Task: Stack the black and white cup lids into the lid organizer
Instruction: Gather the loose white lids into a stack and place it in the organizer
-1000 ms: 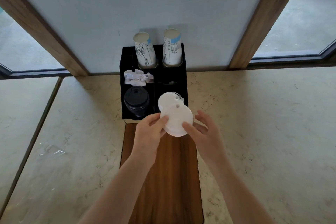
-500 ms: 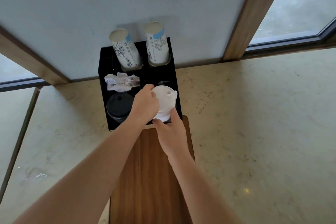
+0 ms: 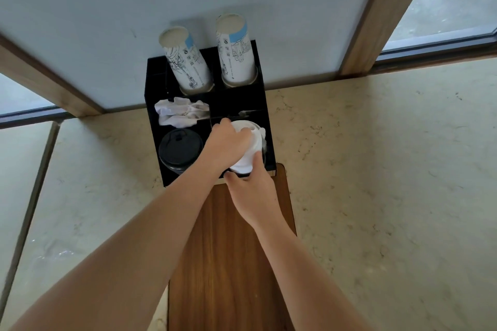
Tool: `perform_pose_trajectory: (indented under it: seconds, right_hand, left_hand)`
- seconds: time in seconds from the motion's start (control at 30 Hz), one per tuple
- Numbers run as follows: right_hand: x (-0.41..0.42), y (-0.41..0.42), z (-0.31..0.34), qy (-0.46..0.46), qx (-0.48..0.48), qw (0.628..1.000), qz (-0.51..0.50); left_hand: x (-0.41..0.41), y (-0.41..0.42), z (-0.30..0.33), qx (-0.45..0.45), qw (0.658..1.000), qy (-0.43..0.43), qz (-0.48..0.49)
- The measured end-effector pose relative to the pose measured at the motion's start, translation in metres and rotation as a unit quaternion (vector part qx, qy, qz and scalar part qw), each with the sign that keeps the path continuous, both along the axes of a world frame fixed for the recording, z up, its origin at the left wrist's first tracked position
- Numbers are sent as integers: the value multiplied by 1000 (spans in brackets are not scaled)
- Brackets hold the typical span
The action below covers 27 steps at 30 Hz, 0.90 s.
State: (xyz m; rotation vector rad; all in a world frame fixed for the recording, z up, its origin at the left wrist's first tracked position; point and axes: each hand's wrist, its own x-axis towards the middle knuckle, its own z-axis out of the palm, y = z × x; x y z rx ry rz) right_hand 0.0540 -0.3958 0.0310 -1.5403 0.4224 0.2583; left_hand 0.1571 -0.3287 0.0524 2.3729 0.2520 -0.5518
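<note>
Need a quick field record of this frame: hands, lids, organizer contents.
left hand: fingers curled over the white lids, gripping them from above
right hand: grip on the near edge of the white lids, thumb up against them
white lids: at the organizer's front right compartment, tilted, not seated flat
black lids: stacked in the front left compartment
napkins: crumpled, middle left compartment
paper cup stacks: two, upside down, in the back row
surface: wooden board on a marble counter
</note>
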Motion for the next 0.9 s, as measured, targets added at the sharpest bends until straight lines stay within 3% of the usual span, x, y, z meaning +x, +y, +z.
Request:
perform_pose_trajectory:
  seconds: [0.13, 0.3, 0.4, 0.5, 0.67, 0.9]
  right_hand:
    - [-4, 2, -3, -24, -15, 1000, 8]
    - [-4, 1, -6, -18, -34, 999, 16]
    - [-6, 1, -9, -16, -52, 998, 26]
    - [-5, 0, -9, -11, -56, 998, 33]
    - [-6, -1, -13, -16, -85, 995, 47]
    - [-9, -2, -15, 2, -90, 994, 61]
  left_hand:
    - [-11, 0, -4, 90, 991, -68, -67]
    - [-9, 9, -4, 122, 981, -20, -147]
    - [-5, 16, -5, 153, 963, -35, -221]
    - [-4, 22, -6, 166, 952, -74, -247]
    - [2, 26, -3, 171, 950, -53, -256]
    - [3, 19, -4, 237, 907, -88, -337]
